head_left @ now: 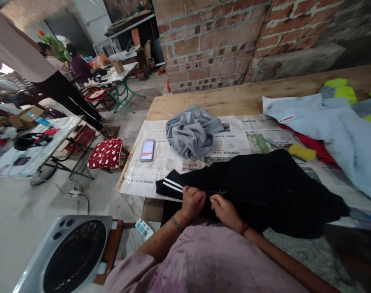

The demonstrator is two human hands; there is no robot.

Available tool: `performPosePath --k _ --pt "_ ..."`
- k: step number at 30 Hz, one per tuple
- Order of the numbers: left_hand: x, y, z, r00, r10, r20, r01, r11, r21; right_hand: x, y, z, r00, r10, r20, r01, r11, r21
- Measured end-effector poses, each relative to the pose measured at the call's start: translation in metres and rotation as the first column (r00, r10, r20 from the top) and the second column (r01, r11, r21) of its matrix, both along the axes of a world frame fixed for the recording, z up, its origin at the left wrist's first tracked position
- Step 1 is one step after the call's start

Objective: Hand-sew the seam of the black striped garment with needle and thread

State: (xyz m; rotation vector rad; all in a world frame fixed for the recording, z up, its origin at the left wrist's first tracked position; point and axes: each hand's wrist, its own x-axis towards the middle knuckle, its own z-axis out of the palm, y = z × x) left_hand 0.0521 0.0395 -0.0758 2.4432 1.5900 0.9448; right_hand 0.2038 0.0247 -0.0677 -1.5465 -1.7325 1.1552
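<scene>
the black cloth garment with two white stripes at its cuff [258, 191] lies spread across the newspaper-covered wooden desk [234, 97], its near edge bunched under both hands and its lower part hidden behind the person's pink-clad shoulder and arms. a thin pale thread [217, 192] shows on the cloth just past the knuckles, but whether a needle is there is too small to make out. the left hand [192, 202] is curled shut, fingers folded down on a fold of the black cloth beside the striped cuff. the right hand [222, 209] is closed too, fingertips pinched on the cloth right next to the left hand, the two nearly touching; what the pinch holds besides cloth cannot be told. the garment looks dark and creased, its far end trailing toward the right.

further up the desk sits a crumpled grey cloth bundle [191, 132], with a smartphone [147, 149] to its left on the newspaper. a pale blue garment [332, 130] lies at the right, cut off by the frame. a grey fan heater [69, 254] stands at the lower left.
</scene>
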Motion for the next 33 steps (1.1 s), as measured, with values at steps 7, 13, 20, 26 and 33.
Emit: performPosePath --k 7,13,20,26,33 --pt "-0.005 -0.004 0.004 0.992 0.112 0.059 -0.112 0.994 0.008 -0.003 0.0 0.0 0.998 -0.047 -0.048 0.046 0.999 -0.013" --pt "-0.006 -0.008 0.007 0.994 0.111 -0.022 -0.11 0.993 0.03 -0.004 0.0 -0.006 0.994 -0.067 -0.088 0.063 0.997 -0.054" --pt "0.0 -0.003 0.008 0.989 0.143 0.048 -0.139 0.987 -0.082 -0.003 0.0 -0.007 0.991 -0.071 -0.11 0.062 0.994 -0.086" --pt "0.003 0.0 0.006 0.981 0.148 0.123 -0.123 0.975 -0.187 -0.001 0.001 -0.002 0.996 -0.054 -0.065 0.051 0.998 -0.043" --pt "0.006 0.0 0.013 0.989 0.118 0.093 -0.101 0.98 -0.171 -0.003 0.004 0.0 0.992 -0.101 -0.077 0.1 0.995 -0.018"
